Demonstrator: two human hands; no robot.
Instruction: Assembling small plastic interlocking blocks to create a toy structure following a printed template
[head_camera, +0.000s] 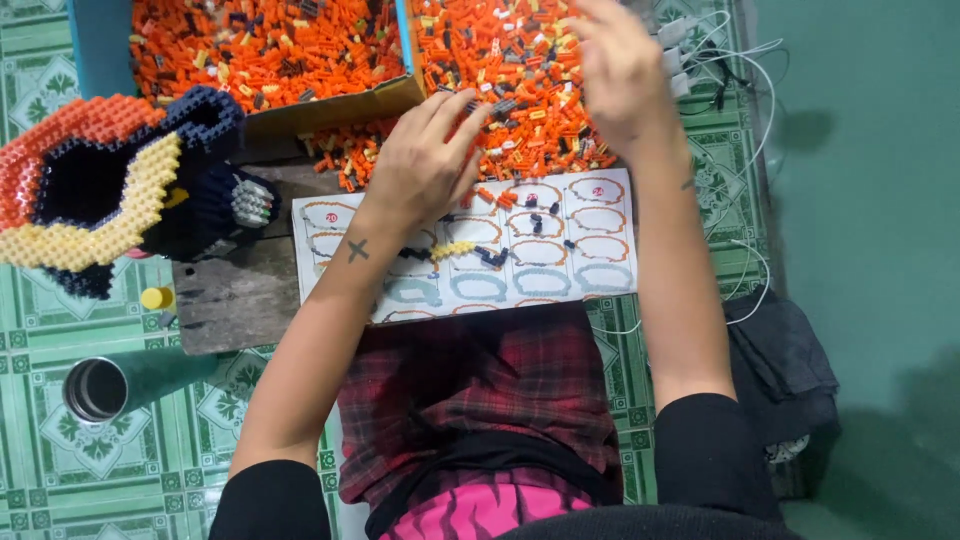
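Note:
My left hand (420, 160) rests over the near edge of a pile of small orange bricks (520, 90), fingers bent down onto them; I cannot see anything held. My right hand (615, 65) hovers blurred above the pile, fingers loosely curled, its contents hidden. Below the hands lies a white instruction sheet (590, 280) printed with ring-shaped diagrams, with a few dark and yellow bricks (455, 248) lying on it. A half-built brick model (110, 180) in orange, navy and cream stands to the left.
A blue-sided cardboard box (330, 105) full of orange bricks sits at the back. The sheet lies on a dark wooden board (240, 300). A metal cup (95, 390) and a yellow cap (155, 297) are on the green tiled floor. White cables (740, 60) and dark cloth (780, 360) lie right.

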